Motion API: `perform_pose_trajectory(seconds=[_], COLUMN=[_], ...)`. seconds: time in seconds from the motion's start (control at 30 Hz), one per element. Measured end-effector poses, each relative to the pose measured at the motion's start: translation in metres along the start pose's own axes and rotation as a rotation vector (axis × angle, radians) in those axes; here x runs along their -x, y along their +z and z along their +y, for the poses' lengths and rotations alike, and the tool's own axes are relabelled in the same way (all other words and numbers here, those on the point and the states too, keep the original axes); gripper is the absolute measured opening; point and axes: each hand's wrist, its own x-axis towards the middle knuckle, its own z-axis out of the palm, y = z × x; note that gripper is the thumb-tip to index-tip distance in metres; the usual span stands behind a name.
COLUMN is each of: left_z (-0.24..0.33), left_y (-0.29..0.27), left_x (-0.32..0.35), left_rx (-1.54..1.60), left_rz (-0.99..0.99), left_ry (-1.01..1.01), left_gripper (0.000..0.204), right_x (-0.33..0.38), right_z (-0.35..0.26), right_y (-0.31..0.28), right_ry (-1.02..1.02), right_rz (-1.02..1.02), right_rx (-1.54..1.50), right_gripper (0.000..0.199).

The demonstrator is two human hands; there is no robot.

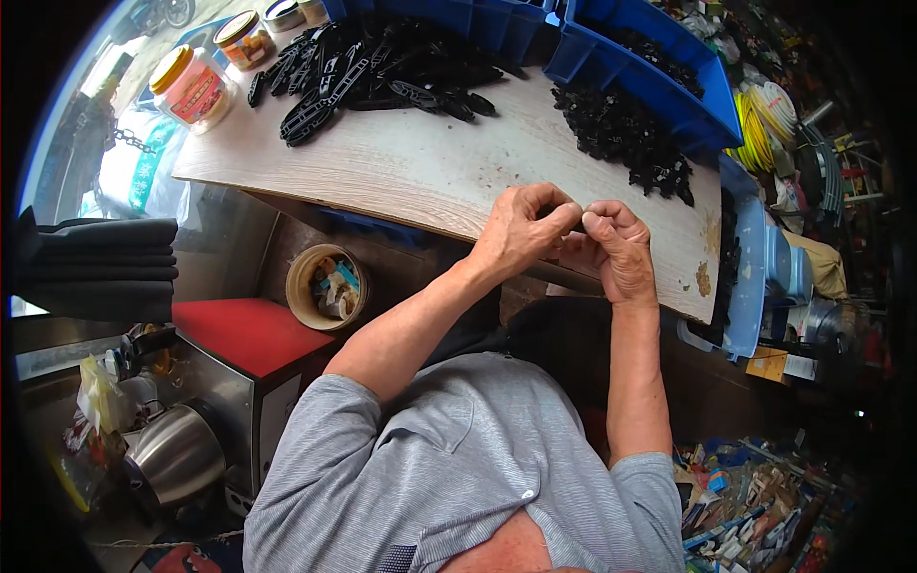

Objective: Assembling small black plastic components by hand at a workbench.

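Observation:
My left hand (527, 227) and my right hand (622, 250) meet over the front edge of the pale wood-grain table (411, 158). Both are closed in a pinch, fingertips almost touching. Whatever lies between them is too small or too hidden to name. Beyond the right hand, toward the far right, spreads a heap of small black plastic pieces (626, 134). Farther off to the left lies a pile of long black slotted plastic parts (358, 81).
Blue bins (659, 81) line the table's back edge. At the back left stand jars, one with a yellow lid (196, 91). Below the table sit a bucket of scraps (325, 286) and a red-topped cabinet (250, 334). A light blue bin (747, 277) adjoins the right side.

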Motion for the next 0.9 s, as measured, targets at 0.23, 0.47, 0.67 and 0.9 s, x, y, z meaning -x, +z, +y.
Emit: perform_pose_trajectory(seconds=[0.23, 0.47, 0.67, 0.9], left_z=[0.0, -0.012, 0.009, 0.021], left_y=[-0.001, -0.001, -0.074, -0.174], left_x=[0.004, 0.006, -0.01, -0.057], left_rx=[0.076, 0.113, -0.958, -1.611], left_rz=[0.089, -0.023, 0.481, 0.655], left_ry=[0.015, 0.156, 0.932, 0.828], left_gripper=[0.021, 0.019, 0.03, 0.039], right_x=[-0.003, -0.001, 0.011, 0.01], right_z=[-0.008, 0.002, -0.005, -0.054], right_y=[0.006, 0.002, -0.007, -0.092], right_ry=[0.04, -0.078, -0.114, -0.234], right_rz=[0.007, -0.041, 0.057, 0.894], right_rx=[0.143, 0.314, 0.107, -0.121], right_gripper=[0.023, 0.036, 0.028, 0.037])
